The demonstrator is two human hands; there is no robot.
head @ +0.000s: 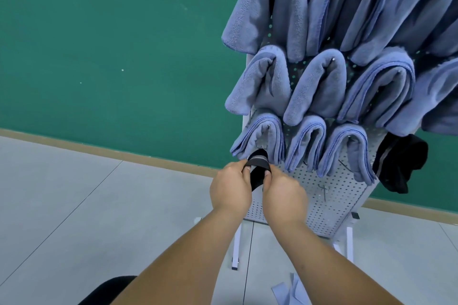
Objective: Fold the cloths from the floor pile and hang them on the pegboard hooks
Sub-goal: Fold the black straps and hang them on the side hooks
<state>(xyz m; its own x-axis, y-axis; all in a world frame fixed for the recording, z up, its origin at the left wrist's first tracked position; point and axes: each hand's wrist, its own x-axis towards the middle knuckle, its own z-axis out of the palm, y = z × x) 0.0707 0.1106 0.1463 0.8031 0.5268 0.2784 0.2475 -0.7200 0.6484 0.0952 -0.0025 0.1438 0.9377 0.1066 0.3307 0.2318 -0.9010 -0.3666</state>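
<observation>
A small black cloth is pinched taut between the left hand and right hand, fingers curled round its band, just below the lowest row on the pegboard. It is judged to be held so for slipping over a hook. Counted: blue cloths, three in the lowest row, four above, top row cut off; one hung black cloth at right.

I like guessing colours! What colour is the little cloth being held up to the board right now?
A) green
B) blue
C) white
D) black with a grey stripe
D: the small cloth held in front of the pegboard is black with a grey stripe across it, unlike the blue cloths hanging above it.
</observation>
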